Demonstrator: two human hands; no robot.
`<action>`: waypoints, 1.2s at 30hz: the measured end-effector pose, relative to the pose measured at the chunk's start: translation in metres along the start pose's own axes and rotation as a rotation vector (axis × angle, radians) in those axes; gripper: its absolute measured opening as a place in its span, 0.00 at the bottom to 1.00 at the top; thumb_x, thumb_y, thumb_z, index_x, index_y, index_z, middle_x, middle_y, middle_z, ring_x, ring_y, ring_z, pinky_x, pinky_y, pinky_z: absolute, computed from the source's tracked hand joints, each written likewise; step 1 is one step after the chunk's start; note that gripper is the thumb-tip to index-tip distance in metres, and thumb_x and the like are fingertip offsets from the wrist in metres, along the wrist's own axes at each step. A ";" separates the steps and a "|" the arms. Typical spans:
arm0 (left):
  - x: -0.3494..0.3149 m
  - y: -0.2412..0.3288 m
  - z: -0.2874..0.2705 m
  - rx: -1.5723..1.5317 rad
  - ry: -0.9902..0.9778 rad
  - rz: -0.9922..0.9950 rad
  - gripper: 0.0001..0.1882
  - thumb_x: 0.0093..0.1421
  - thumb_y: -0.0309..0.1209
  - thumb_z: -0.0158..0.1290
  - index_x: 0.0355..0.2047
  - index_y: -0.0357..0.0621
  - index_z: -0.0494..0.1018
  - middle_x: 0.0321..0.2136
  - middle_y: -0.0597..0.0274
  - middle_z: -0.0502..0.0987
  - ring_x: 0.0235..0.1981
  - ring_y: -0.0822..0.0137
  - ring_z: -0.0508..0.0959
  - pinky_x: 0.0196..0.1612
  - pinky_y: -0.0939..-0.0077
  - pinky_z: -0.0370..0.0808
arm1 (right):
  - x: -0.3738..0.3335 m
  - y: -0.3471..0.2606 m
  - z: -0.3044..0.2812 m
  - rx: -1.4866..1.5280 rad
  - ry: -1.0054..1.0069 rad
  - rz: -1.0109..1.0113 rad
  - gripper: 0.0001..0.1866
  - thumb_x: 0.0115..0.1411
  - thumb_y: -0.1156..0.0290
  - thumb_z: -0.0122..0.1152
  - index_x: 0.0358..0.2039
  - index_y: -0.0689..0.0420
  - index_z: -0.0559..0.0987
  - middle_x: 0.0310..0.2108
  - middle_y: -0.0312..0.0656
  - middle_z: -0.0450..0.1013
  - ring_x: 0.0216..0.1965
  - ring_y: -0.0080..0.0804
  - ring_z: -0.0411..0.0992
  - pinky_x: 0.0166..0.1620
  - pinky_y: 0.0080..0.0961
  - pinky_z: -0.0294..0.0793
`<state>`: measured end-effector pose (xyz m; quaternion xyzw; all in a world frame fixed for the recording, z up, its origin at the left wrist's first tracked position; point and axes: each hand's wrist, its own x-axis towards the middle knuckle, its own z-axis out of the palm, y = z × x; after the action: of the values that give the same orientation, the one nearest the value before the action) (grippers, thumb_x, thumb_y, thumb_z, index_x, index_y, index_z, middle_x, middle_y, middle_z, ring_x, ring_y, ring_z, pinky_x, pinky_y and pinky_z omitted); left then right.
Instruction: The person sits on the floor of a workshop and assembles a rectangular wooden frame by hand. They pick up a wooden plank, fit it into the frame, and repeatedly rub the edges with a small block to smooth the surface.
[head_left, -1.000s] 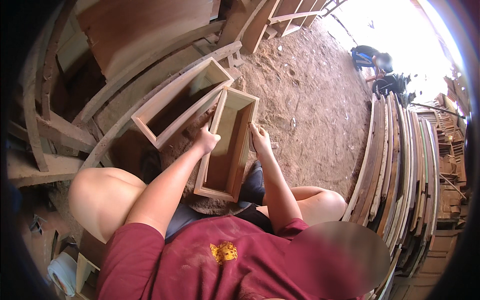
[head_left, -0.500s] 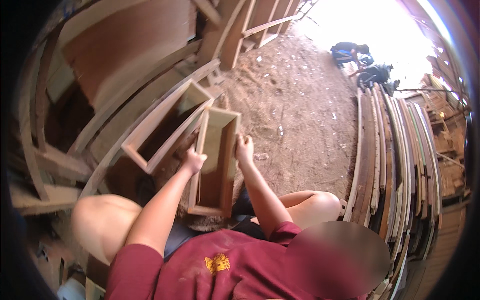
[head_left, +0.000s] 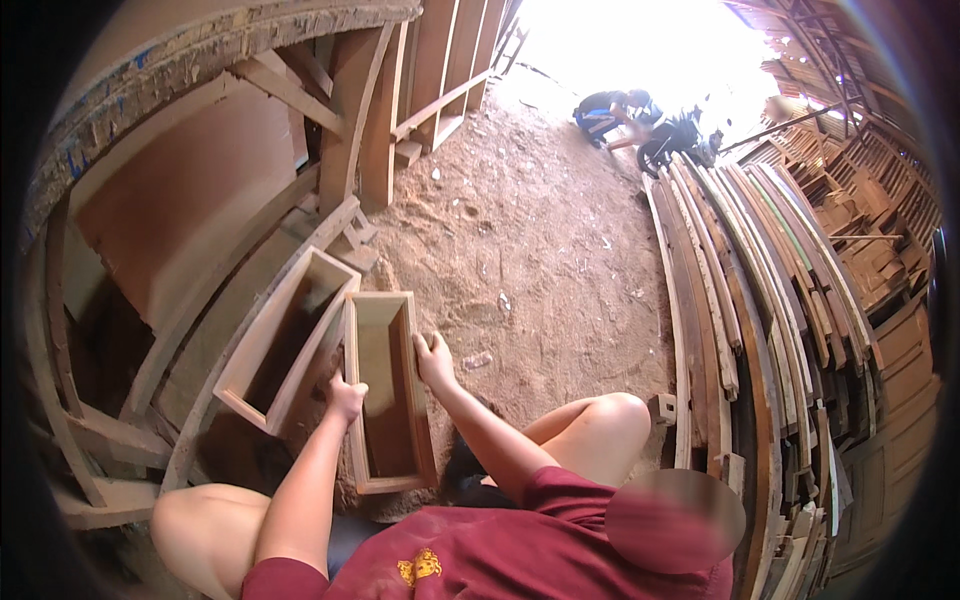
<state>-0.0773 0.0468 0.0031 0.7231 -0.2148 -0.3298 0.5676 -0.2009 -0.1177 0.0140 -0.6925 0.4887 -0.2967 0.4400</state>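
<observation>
A brown dirt floor (head_left: 570, 270), strewn with small pale bits, spreads across the middle and runs back to a bright opening. Along its right side lies a long stack of boards (head_left: 755, 300); at the upper left a broad reddish-brown panel (head_left: 195, 195) stands behind curved-looking timbers. Far off, near the opening, another person (head_left: 600, 112) bends beside a dark wheeled vehicle (head_left: 675, 140). Close in, between the person's bare knees, is an open wooden box (head_left: 393, 486), long and narrow, its hollow facing up. A second box (head_left: 310, 370) of similar shape sits slanted just to its left; whether their near corners touch, I cannot tell. The left hand (head_left: 346, 396) grips the first box's left wall, thumb over the rim, and the right hand (head_left: 434, 362) grasps its right wall higher up. Beyond the right hand lies a small pale scrap (head_left: 478, 360).
</observation>
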 end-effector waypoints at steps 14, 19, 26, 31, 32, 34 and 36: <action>0.008 -0.011 0.004 0.089 -0.008 -0.053 0.35 0.41 0.28 0.53 0.54 0.31 0.66 0.40 0.46 0.77 0.41 0.54 0.78 0.48 0.65 0.74 | 0.016 0.013 0.004 0.089 -0.002 0.002 0.21 0.63 0.54 0.57 0.34 0.63 0.73 0.29 0.52 0.74 0.31 0.40 0.72 0.39 0.34 0.71; 0.013 -0.018 0.012 0.092 0.056 0.037 0.33 0.43 0.30 0.54 0.53 0.30 0.66 0.39 0.44 0.78 0.41 0.53 0.79 0.47 0.64 0.75 | 0.039 0.014 0.006 -0.093 0.059 -0.051 0.20 0.63 0.55 0.58 0.35 0.63 0.74 0.32 0.53 0.76 0.35 0.42 0.74 0.41 0.36 0.71; 0.005 -0.008 0.016 0.031 -0.026 -0.074 0.34 0.43 0.31 0.55 0.51 0.22 0.65 0.41 0.42 0.77 0.43 0.53 0.77 0.51 0.64 0.72 | 0.036 0.024 -0.002 0.016 0.039 -0.030 0.18 0.64 0.57 0.58 0.35 0.62 0.73 0.29 0.47 0.75 0.32 0.32 0.72 0.38 0.32 0.71; 0.010 -0.017 0.016 0.049 -0.005 0.009 0.36 0.43 0.31 0.53 0.54 0.25 0.64 0.42 0.37 0.77 0.45 0.50 0.78 0.51 0.65 0.73 | 0.025 0.020 -0.007 0.004 0.017 -0.020 0.20 0.64 0.57 0.57 0.29 0.62 0.68 0.23 0.42 0.68 0.26 0.28 0.63 0.31 0.34 0.65; 0.012 -0.024 0.014 0.068 0.035 0.043 0.36 0.43 0.31 0.53 0.54 0.25 0.65 0.41 0.37 0.78 0.45 0.49 0.78 0.51 0.64 0.73 | 0.031 0.014 0.000 -0.025 0.017 -0.019 0.20 0.64 0.56 0.58 0.30 0.63 0.69 0.24 0.44 0.69 0.27 0.29 0.64 0.33 0.34 0.67; 0.013 -0.034 0.010 0.088 0.056 0.010 0.35 0.44 0.31 0.52 0.53 0.25 0.65 0.40 0.36 0.78 0.44 0.48 0.78 0.51 0.64 0.74 | 0.047 0.002 0.013 0.013 0.022 -0.063 0.20 0.63 0.56 0.57 0.33 0.64 0.71 0.28 0.50 0.72 0.31 0.35 0.68 0.38 0.36 0.68; 0.012 -0.025 0.013 0.104 0.028 -0.016 0.34 0.44 0.31 0.52 0.53 0.25 0.66 0.40 0.36 0.78 0.45 0.47 0.78 0.51 0.63 0.74 | 0.080 0.004 0.015 -0.111 0.016 0.004 0.22 0.63 0.54 0.56 0.35 0.66 0.72 0.31 0.52 0.73 0.33 0.39 0.70 0.40 0.37 0.69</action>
<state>-0.0799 0.0362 -0.0255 0.7579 -0.2180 -0.3126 0.5295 -0.1622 -0.1888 0.0019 -0.7124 0.5093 -0.2737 0.3979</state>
